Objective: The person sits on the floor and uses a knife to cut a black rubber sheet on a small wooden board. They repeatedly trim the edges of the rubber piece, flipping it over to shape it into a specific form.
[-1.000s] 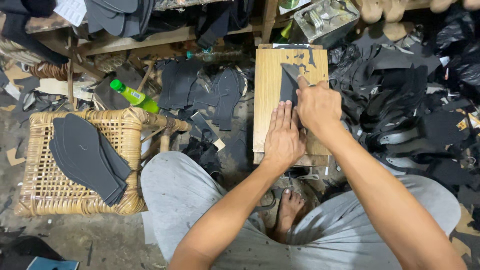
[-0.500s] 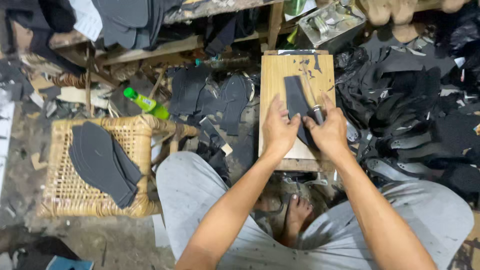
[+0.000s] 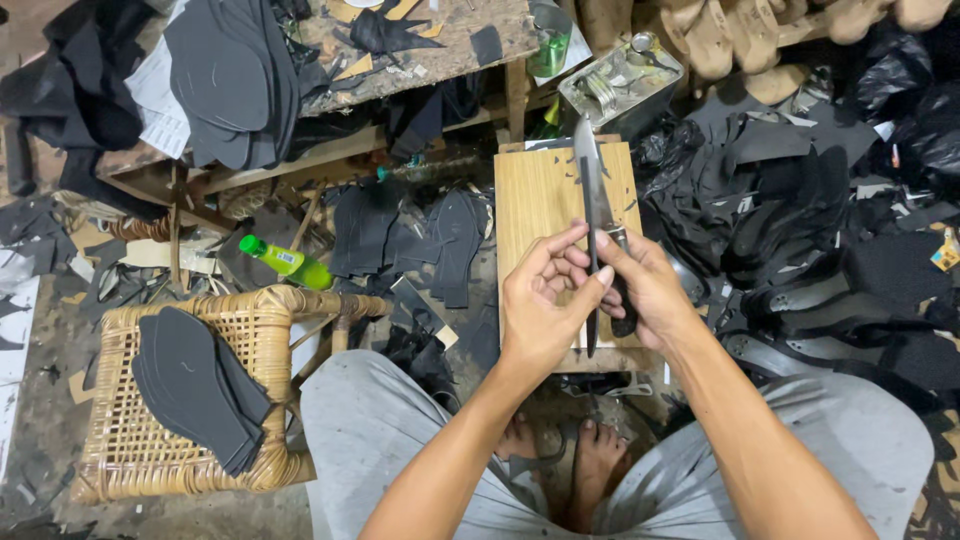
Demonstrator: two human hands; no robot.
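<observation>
Currently holding a thin dark strip (image 3: 591,300) upright over the wooden cutting board (image 3: 545,200), left hand (image 3: 540,310) pinching it from 9 o'clock with curled fingers, right hand (image 3: 650,290) closed around a knife (image 3: 597,190) whose blade points to 12 o'clock. Judging by the stack of cut black insoles (image 3: 195,385) on the wicker stool (image 3: 120,460) at 8 o'clock, partly through the cutting. Uncut black sheet material (image 3: 800,200) piled at 2 o'clock.

You see a pale wooden board (image 3: 545,200), a silver knife blade (image 3: 594,180), black sole cutouts (image 3: 195,385) on a tan woven stool (image 3: 120,460), and a green bottle (image 3: 287,262).
</observation>
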